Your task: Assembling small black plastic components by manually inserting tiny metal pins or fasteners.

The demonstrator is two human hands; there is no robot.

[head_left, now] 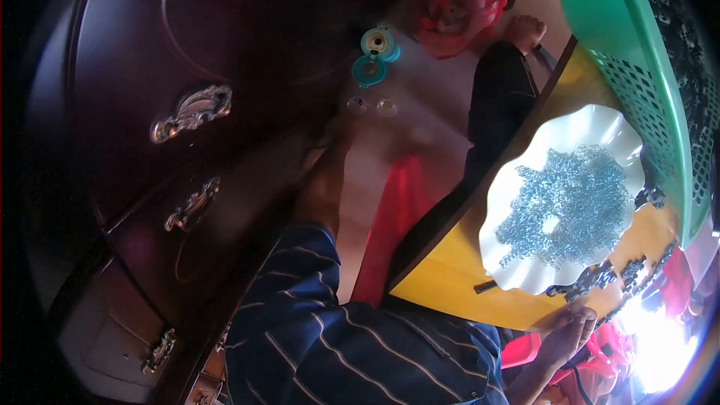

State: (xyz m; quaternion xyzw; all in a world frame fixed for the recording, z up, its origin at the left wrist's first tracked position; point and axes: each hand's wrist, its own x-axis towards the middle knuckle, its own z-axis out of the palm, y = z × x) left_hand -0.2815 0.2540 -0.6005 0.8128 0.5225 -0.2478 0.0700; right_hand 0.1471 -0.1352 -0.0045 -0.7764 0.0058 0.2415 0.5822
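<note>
My right hand point(574, 329) is at the near edge of a yellow tabletop point(450, 285), with its fingers pressed together. Whatever they pinch is too small to make out. Just beyond it, small dark pieces point(596, 279) lie scattered and in short clusters. A white plate point(502, 187) with a wavy rim stands on the table, heaped with many tiny clear-bluish pieces point(570, 199). Beside the plate, a short dark stick-like thing point(485, 286) rests near the table edge. My left hand does not show.
A green perforated basket point(645, 52) holding black pieces leans at the far right. Dark wooden furniture point(120, 112) with ornate handles fills the left. On the floor are a teal round container point(379, 43), a red bag point(461, 11) and another person's foot point(525, 34). Bright light glares lower right.
</note>
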